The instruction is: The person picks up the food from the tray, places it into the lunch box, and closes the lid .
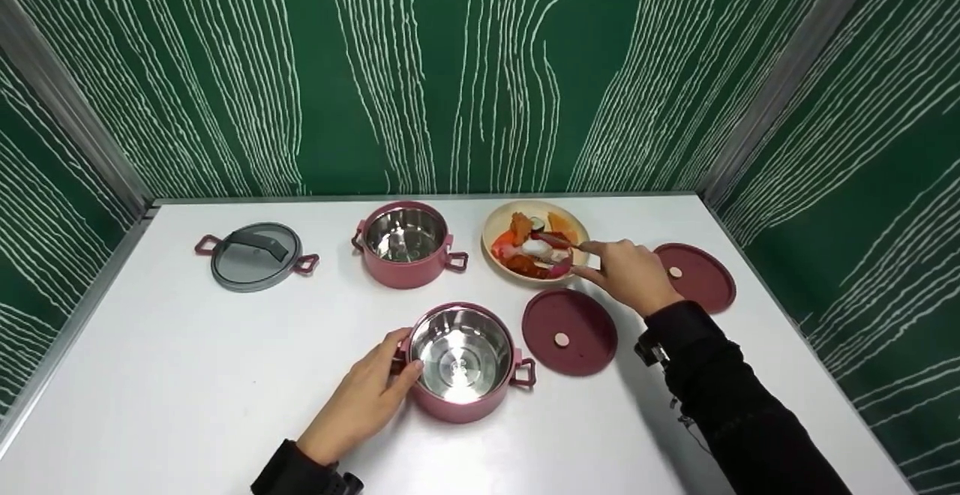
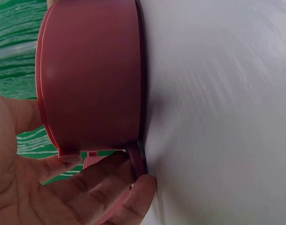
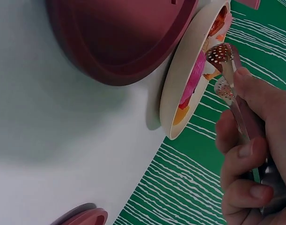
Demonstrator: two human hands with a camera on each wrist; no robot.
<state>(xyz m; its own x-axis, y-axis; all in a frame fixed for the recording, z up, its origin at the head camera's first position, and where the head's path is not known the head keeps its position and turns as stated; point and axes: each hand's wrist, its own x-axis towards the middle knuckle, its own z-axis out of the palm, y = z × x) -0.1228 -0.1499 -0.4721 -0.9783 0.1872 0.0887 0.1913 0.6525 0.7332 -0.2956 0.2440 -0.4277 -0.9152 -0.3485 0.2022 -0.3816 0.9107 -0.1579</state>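
Observation:
My left hand (image 1: 367, 390) grips the near pink pot (image 1: 459, 409) by its left handle, with the thumb over the rim. In the left wrist view, fingers wrap the dark red handle (image 2: 137, 161) beside the pot wall (image 2: 91, 75). The pot's steel inside is bare. My right hand (image 1: 634, 277) holds metal tongs (image 3: 221, 54) with perforated ends, their two arms apart. These tongs reach over a cream dish (image 1: 492, 219) of mixed toy-like food (image 1: 536, 249), with orange, white, red and pink pieces. In the right wrist view the tong ends overlap the food.
A second pink pot (image 1: 405, 274), uncovered, stands at the back. To its left lies a grey strainer-like lid (image 1: 255, 266) with two red handles. Two dark red lids (image 1: 581, 341) lie flat on the right, one beneath my right wrist. Green white-streaked walls (image 1: 465, 67) enclose the table.

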